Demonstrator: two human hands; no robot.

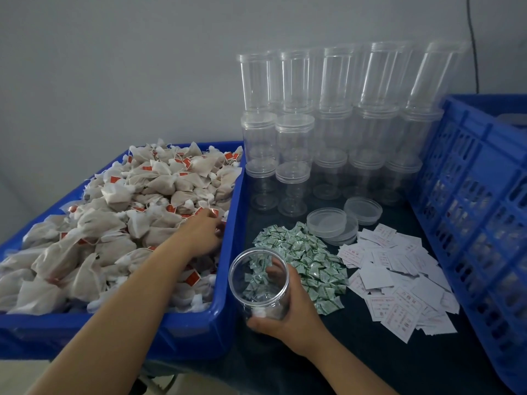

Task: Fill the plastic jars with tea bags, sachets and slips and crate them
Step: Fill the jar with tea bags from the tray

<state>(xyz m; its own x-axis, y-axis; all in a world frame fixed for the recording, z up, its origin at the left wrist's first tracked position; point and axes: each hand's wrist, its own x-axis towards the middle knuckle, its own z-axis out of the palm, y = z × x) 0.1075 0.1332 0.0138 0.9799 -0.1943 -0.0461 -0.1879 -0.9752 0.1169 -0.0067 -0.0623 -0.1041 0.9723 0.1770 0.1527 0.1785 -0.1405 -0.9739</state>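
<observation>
My right hand [288, 317] grips an open clear plastic jar [258, 280], tilted toward the blue tray [228, 280] of tea bags [119, 223]; something pale lies at the jar's bottom. My left hand [201, 236] reaches into the tray's right side, fingers curled among the tea bags. I cannot tell if it holds one. Green-and-white sachets [302, 252] lie in a heap right of the jar. White printed slips [399, 280] spread further right.
Stacked empty clear jars [328, 124] stand against the wall at the back. Loose clear lids [345, 220] lie in front of them. A tall blue slatted crate [479, 209] stands along the right side. The tabletop is dark.
</observation>
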